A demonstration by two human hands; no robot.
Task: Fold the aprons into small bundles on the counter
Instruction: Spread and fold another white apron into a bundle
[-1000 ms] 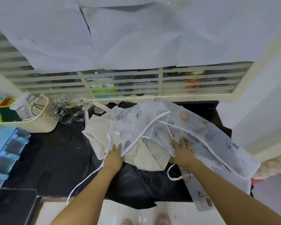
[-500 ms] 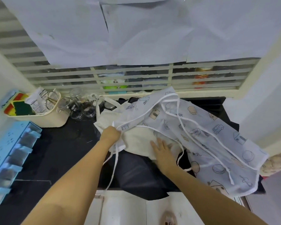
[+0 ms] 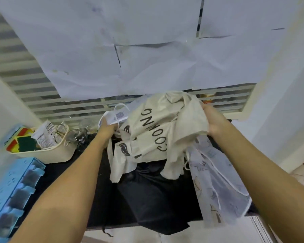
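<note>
Your left hand (image 3: pixel 107 128) clutches the cream apron (image 3: pixel 158 132) by one edge and your right hand (image 3: pixel 213 121) bunches the other, holding it above the surface (image 3: pixel 63 174). Black apron (image 3: pixel 153 193) and printed apron (image 3: pixel 218 183) lie loose beneath. Nothing looks bundled yet, so all three folds remain.

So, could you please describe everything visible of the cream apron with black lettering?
The cream apron looks like cotton with black printed lettering. It is crumpled and held up, its lower folds hanging over the black apron. The right hand grips its right side; the left hand grips its left edge.
</note>
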